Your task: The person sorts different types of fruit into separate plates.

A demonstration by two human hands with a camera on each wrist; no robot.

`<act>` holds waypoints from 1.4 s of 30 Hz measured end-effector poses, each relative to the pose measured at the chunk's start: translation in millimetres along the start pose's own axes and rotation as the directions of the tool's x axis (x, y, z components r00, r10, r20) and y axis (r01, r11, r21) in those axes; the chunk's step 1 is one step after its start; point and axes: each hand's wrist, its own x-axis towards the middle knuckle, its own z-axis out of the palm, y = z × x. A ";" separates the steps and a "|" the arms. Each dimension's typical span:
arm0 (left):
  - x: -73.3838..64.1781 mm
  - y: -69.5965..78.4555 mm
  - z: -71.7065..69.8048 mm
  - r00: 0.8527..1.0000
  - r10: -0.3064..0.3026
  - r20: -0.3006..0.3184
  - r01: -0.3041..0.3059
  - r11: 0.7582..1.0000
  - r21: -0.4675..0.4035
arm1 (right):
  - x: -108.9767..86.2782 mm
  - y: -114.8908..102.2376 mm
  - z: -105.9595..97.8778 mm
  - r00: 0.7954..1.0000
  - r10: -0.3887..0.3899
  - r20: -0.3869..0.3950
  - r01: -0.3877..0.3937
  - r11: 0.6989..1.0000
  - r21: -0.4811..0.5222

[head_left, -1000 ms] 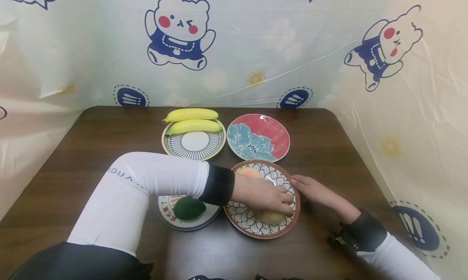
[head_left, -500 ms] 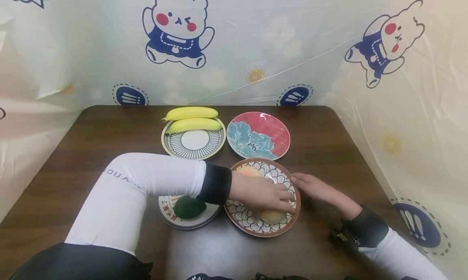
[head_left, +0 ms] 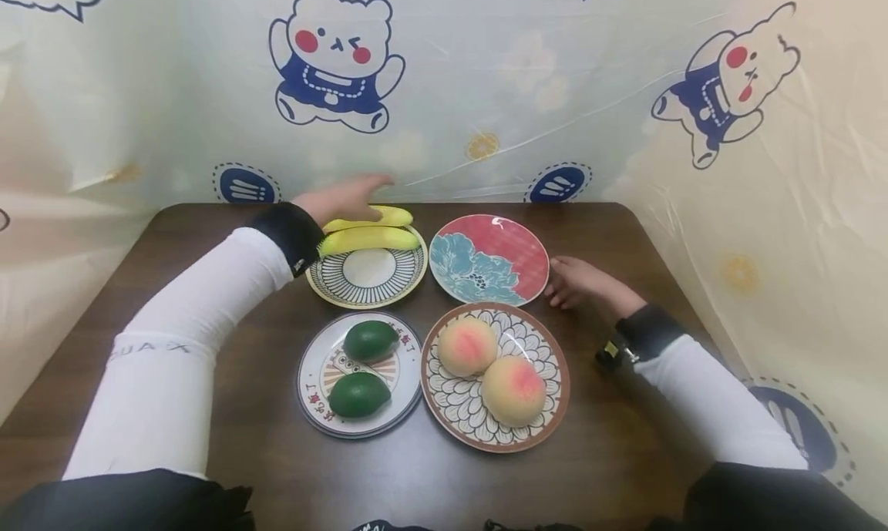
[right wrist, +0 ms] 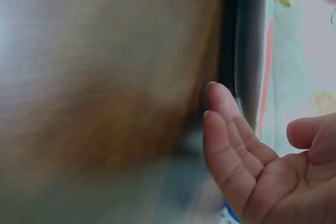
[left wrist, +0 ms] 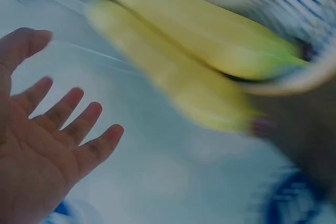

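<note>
My left hand (head_left: 347, 197) hovers over the far banana (head_left: 391, 216), fingers spread. In the left wrist view the fingers (left wrist: 97, 148) stand apart from both yellow bananas, holding nothing. The near banana (head_left: 371, 240) lies on the back part of a black-lined plate (head_left: 371, 296); the far one lies along its back rim. My right hand (head_left: 583, 283) is at the right edge of the red plate (head_left: 516, 246) with the blue flower. In the right wrist view its fingers (right wrist: 231, 156) are lightly bent beside the plate's rim; whether they touch it I cannot tell.
Two peaches (head_left: 466, 347) sit on a brown-rimmed petal-patterned plate (head_left: 451, 415) at front right. Two green mango-like fruits (head_left: 371, 341) lie on a white plate (head_left: 315, 361) at front left. The dark wooden table (head_left: 257, 415) meets a printed curtain (head_left: 458, 68) behind.
My left hand has left the peach on the brown-rimmed plate and moved back and left to the bananas. My right hand has shifted from that plate's rim to the red plate's edge.
</note>
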 end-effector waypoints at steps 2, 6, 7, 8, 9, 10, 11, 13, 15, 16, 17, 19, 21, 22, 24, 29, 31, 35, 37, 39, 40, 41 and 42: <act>6.0 -22.5 4.6 0.994 -0.102 0.047 0.101 0.995 0.023 | 12.1 1.8 -1.9 1.000 0.003 -0.015 -0.003 0.999 0.038; 15.3 -49.2 25.5 0.968 -0.233 0.094 0.227 0.971 0.073 | 28.5 10.6 2.3 0.999 0.013 -0.034 -0.009 0.995 0.096; 15.3 -51.0 30.4 0.960 -0.260 0.103 0.253 0.965 0.074 | 30.8 13.3 4.4 0.999 0.017 -0.032 -0.013 0.994 0.104; 14.8 -52.0 34.9 0.951 -0.285 0.117 0.277 0.958 0.078 | 32.2 15.6 6.6 0.999 0.023 -0.027 -0.019 0.993 0.117; 14.2 -53.4 39.5 0.944 -0.305 0.126 0.298 0.952 0.070 | 33.0 17.6 8.9 0.999 0.026 -0.023 -0.023 0.992 0.122; 10.2 -47.9 40.9 0.930 -0.336 0.150 0.331 0.942 0.060 | 33.3 19.2 11.0 0.999 0.033 -0.021 -0.030 0.991 0.131; 9.1 -48.4 44.3 0.921 -0.354 0.160 0.352 0.935 0.041 | 32.7 20.3 12.7 0.999 0.034 -0.018 -0.031 0.990 0.136; 7.4 -49.5 49.2 0.914 -0.370 0.169 0.373 0.928 0.016 | 32.1 21.1 15.2 0.999 0.029 -0.016 -0.026 0.990 0.141; 7.5 -51.1 51.7 0.914 -0.369 0.170 0.376 0.926 -0.011 | 31.4 20.7 16.2 0.999 0.025 -0.025 -0.021 0.990 0.142; 7.7 -51.3 51.7 0.918 -0.359 0.166 0.368 0.930 -0.025 | 31.1 20.3 15.9 0.999 0.022 -0.031 -0.017 0.990 0.141; 8.0 -51.6 50.9 0.925 -0.347 0.155 0.355 0.935 -0.024 | 31.1 19.9 15.4 0.999 0.019 -0.037 -0.014 0.990 0.137; 9.1 -51.1 47.2 0.944 -0.306 0.122 0.312 0.950 -0.025 | 30.9 19.1 13.3 0.999 0.021 -0.050 -0.014 0.991 0.130; 11.2 -48.8 40.5 0.963 -0.257 0.080 0.259 0.966 -0.021 | 30.5 18.3 10.2 0.998 0.020 -0.058 -0.013 0.992 0.127; 12.5 -46.2 36.0 0.972 -0.226 0.057 0.227 0.974 -0.017 | 30.8 18.0 8.4 0.998 0.018 -0.060 -0.010 0.992 0.125; 15.5 -35.6 25.4 0.987 -0.161 0.015 0.161 0.987 -0.006 | 30.8 16.9 4.4 0.998 0.017 -0.065 -0.009 0.992 0.123; 34.1 15.7 4.6 1.000 -0.012 -0.007 0.012 0.999 0.053 | 31.5 11.7 -4.4 0.995 0.017 -0.098 -0.006 0.993 0.117; 49.0 38.1 6.5 0.998 0.055 -0.008 -0.054 0.992 0.112 | 32.1 9.5 -6.5 0.994 0.015 -0.110 -0.003 0.994 0.112; 80.9 71.2 27.8 0.986 0.165 0.004 -0.163 0.967 0.197 | 35.6 6.6 -6.5 0.993 -0.002 -0.114 0.014 0.994 0.108; 92.3 82.2 42.1 0.985 0.168 0.036 -0.171 0.964 0.205 | 37.8 6.0 -4.7 0.994 -0.010 -0.112 0.022 0.994 0.110; 101.1 89.3 57.4 0.987 0.143 0.077 -0.155 0.970 0.186 | 39.3 5.3 -1.9 0.994 -0.019 -0.107 0.030 0.994 0.106; 104.7 91.8 64.5 0.987 0.128 0.095 -0.143 0.972 0.185 | 40.2 5.2 -0.4 0.994 -0.021 -0.105 0.033 0.994 0.106; 107.2 94.3 70.6 0.987 0.112 0.112 -0.132 0.974 0.185 | 41.1 5.2 1.2 0.994 -0.025 -0.104 0.035 0.994 0.103; 108.8 97.0 76.1 0.988 0.090 0.126 -0.112 0.978 0.177 | 41.6 5.2 2.5 0.994 -0.026 -0.104 0.037 0.994 0.098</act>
